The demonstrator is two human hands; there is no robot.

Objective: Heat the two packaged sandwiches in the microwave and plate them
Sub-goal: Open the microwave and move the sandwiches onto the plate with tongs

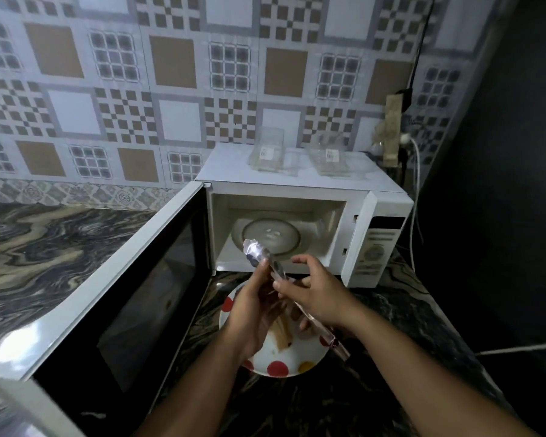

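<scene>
Both hands meet over a round white plate with red and yellow dots (276, 367) that sits on the dark marbled stone bench (391, 310), just in front of the open white microwave oven (300, 184). The left hand (252, 313) and the right hand (316, 294) are each closed on a clear plastic wrapper (265, 257), a long crumpled strip that runs on a slant from near the mouth of the oven down past the right wrist to the plate's right rim. The left fingers pinch it about midway along, and the right hand grips it from the other side with the forefinger lifted. Under the hands, on the plate, lies a pale bread sandwich (282, 337), cut faces showing, partly hidden by the palms; whether it is one piece or two I cannot tell. The oven's black glass door (133, 298) stands swung wide to the left, out over the bench's front edge. Inside, the round glass turntable (270, 236) lies bare. On the oven's top, toward its back edge, stand two clear plastic sandwich boxes (267, 154), well apart from the plate. A white cable (418, 171) hangs at the bench's right edge.
</scene>
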